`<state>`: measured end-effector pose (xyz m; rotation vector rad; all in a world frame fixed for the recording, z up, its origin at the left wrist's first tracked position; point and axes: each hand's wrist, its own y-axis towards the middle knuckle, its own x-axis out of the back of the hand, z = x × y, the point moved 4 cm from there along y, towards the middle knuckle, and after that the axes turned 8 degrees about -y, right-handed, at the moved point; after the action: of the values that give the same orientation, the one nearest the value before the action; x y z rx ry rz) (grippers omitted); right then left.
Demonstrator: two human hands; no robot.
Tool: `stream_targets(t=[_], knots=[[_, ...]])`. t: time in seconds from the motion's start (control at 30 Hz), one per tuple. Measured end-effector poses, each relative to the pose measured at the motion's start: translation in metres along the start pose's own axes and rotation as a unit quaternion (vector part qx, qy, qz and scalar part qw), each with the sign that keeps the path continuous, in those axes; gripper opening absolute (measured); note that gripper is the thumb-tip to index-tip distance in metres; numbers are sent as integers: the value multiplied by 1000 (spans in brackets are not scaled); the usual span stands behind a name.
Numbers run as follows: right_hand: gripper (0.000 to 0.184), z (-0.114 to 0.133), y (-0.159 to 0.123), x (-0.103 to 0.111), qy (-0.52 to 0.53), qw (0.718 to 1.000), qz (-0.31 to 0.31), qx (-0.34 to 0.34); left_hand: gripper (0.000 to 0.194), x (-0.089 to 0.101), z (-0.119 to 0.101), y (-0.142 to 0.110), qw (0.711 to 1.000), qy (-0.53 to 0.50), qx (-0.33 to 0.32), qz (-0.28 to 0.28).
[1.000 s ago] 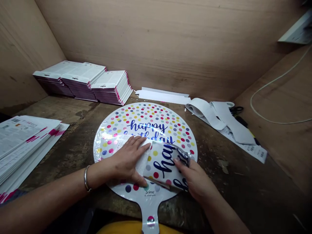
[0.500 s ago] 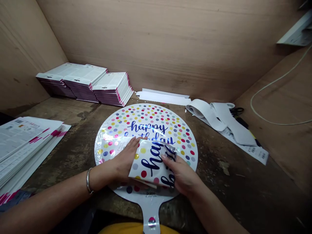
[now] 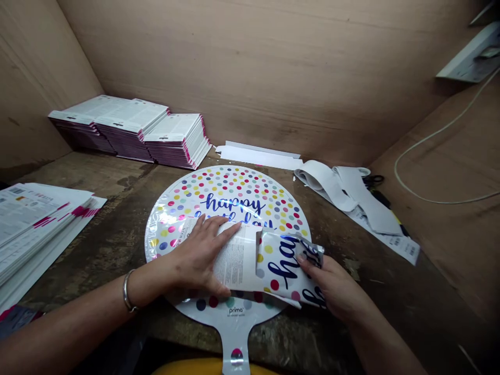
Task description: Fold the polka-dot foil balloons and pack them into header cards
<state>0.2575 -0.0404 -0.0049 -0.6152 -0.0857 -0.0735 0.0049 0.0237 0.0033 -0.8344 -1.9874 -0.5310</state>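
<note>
My left hand (image 3: 199, 255) spans a white printed paper sleeve (image 3: 240, 258), fingers along its far side and thumb at its near edge. In my right hand (image 3: 332, 281), a folded foil balloon (image 3: 279, 265) with coloured dots and blue lettering is pinched at its right end. The folded balloon's left end meets the sleeve's open right edge; how much lies inside is hidden. Beneath both hands, a large round flat foil balloon (image 3: 234, 179) reading "happy birthday" lies on the table, its neck toward me.
Stacks of printed sleeves (image 3: 128, 117) stand at the back left, with another pile (image 3: 42, 224) at the near left. White paper strips (image 3: 261, 155) lie along the back wall. A label roll (image 3: 328, 182) and black-handled scissors (image 3: 373, 179) are on the right. A cable (image 3: 410, 140) hangs there.
My right hand has moved right with the folded balloon, uncovering the sleeve's printed face. My left hand's fingers have spread over the sleeve. The view has shifted slightly.
</note>
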Motion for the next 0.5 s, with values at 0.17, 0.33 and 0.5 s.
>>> stream_targets(t=[0.17,0.33,0.5], knots=[[39,13,1,-28,11,999,16,50,123,-3,-8,2,1000,-3,-12,8],[29,21,-1,-23,-44,995,25,86,124,-2,-4,-1,1000,-11,1,9],[21,9,8,-39,-233,970,33,54,127,-4,-7,0,999,-15,-15,26]])
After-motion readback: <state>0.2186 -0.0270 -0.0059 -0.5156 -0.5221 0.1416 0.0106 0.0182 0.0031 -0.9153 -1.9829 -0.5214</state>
